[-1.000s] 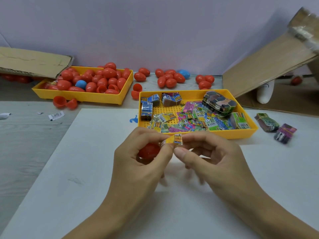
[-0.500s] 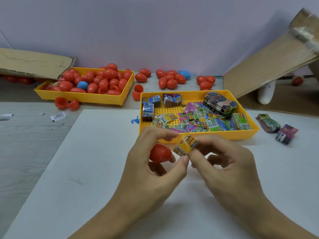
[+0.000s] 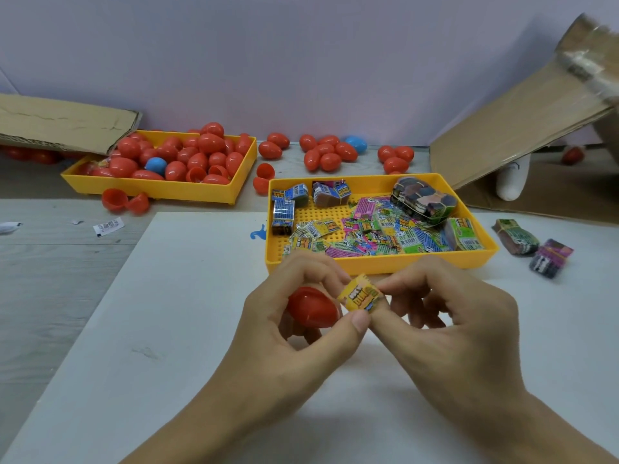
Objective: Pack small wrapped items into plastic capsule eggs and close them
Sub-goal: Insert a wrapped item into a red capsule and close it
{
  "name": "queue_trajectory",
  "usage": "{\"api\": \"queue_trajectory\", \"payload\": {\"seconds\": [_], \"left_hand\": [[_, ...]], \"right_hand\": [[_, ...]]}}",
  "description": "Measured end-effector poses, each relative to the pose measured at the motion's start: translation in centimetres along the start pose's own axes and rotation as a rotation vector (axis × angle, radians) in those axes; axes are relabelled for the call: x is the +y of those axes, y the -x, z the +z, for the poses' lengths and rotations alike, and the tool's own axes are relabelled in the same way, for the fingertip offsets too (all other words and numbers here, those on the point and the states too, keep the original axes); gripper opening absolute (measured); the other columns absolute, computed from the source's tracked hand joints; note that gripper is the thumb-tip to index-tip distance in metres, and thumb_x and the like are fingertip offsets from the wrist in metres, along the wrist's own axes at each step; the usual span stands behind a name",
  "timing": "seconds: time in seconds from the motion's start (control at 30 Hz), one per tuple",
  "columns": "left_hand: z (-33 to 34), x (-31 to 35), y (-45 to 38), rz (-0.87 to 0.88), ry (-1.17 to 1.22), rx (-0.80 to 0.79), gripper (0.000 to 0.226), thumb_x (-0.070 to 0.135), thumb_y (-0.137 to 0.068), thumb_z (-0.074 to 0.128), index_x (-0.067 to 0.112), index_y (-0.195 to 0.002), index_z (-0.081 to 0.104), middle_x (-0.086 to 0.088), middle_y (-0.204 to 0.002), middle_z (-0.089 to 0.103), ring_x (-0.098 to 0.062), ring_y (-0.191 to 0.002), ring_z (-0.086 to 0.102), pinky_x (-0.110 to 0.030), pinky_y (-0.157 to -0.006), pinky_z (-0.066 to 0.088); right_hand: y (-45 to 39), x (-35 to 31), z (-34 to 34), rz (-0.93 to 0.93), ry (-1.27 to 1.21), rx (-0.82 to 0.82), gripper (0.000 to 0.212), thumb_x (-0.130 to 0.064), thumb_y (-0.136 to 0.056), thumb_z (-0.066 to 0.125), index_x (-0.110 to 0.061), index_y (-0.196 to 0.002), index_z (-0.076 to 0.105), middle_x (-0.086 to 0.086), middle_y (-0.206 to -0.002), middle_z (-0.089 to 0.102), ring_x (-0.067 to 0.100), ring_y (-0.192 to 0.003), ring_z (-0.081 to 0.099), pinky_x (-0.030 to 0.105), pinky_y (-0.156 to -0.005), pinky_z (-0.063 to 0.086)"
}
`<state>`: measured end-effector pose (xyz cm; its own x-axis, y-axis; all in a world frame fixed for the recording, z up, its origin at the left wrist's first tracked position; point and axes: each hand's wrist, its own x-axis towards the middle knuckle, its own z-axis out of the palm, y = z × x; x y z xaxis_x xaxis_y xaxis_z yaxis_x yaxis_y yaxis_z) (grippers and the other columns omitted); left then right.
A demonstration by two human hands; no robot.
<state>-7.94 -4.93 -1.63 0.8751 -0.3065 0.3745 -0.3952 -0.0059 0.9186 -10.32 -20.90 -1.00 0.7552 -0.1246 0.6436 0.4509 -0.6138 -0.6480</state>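
Yellow packet (image 3: 360,297) pinched between both hands, red egg (image 3: 311,311) in left.

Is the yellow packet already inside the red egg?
No, the packet is outside the egg, pinched between the fingers of the left hand and the right hand.

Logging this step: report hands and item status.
Left hand holds red plastic egg. Both hands pinch small yellow wrapped packet, right hand opposite. Nothing obstructing.

Red egg (image 3: 313,311) partly hidden by left hand (image 3: 294,333); packet (image 3: 361,298) print too small to read.
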Motion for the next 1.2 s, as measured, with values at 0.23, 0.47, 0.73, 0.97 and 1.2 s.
{"api": "queue_trajectory", "payload": {"seconds": [0.23,0.47,0.73,0.97,1.2], "left_hand": [[-0.1,0.1,-0.4,-0.157,0.205,-0.088,0.013,0.030,-0.075,0.068,0.018,-0.075,0.065,0.003,-0.105,0.062,-0.006,-0.066,0.057,-0.018,-0.059,0.045],[-0.2,0.1,-0.4,-0.175,0.153,-0.036,0.012,0.033,-0.070,0.064,0.022,-0.069,0.066,0.008,-0.104,0.062,-0.007,-0.087,0.061,-0.015,-0.065,0.044],[-0.2,0.1,-0.2,-0.106,0.014,0.061,0.019,0.034,-0.071,0.063,0.015,-0.074,0.063,0.009,-0.106,0.059,-0.005,-0.069,0.054,-0.018,-0.062,0.042],[-0.4,-0.3,0.0,-0.088,0.021,0.022,0.019,0.032,-0.073,0.059,0.013,-0.070,0.063,0.007,-0.105,0.060,-0.007,-0.082,0.059,-0.016,-0.069,0.042],[-0.4,-1.0,0.1,-0.100,0.298,0.022,0.028,0.021,-0.072,0.055,0.017,-0.098,0.065,-0.005,-0.100,0.063,-0.026,-0.075,0.062,-0.037,-0.070,0.049]], "right_hand": [[-0.1,0.3,-0.2,-0.079,-0.005,-0.115,0.018,-0.010,-0.068,0.074,-0.013,-0.070,0.057,-0.006,-0.087,0.062,0.013,-0.083,0.058,0.016,-0.070,0.038],[0.0,0.3,-0.2,0.003,-0.264,-0.272,0.018,-0.016,-0.072,0.070,-0.019,-0.082,0.055,-0.011,-0.097,0.068,0.016,-0.096,0.066,0.031,-0.072,0.044],[-0.9,0.4,-0.3,0.663,-0.983,-0.424,0.029,-0.028,-0.057,0.084,-0.020,-0.078,0.066,0.007,-0.062,0.054,0.013,-0.050,0.046,0.025,-0.046,0.027],[-1.3,0.6,-0.8,0.756,-0.902,-0.716,0.021,-0.022,-0.064,0.081,-0.017,-0.080,0.069,0.006,-0.068,0.060,0.010,-0.045,0.046,0.015,-0.043,0.036],[-1.5,0.5,-0.8,0.491,-0.713,-0.380,0.017,-0.016,-0.069,0.082,-0.025,-0.076,0.069,-0.002,-0.070,0.066,0.012,-0.050,0.053,0.023,-0.043,0.041]]}}
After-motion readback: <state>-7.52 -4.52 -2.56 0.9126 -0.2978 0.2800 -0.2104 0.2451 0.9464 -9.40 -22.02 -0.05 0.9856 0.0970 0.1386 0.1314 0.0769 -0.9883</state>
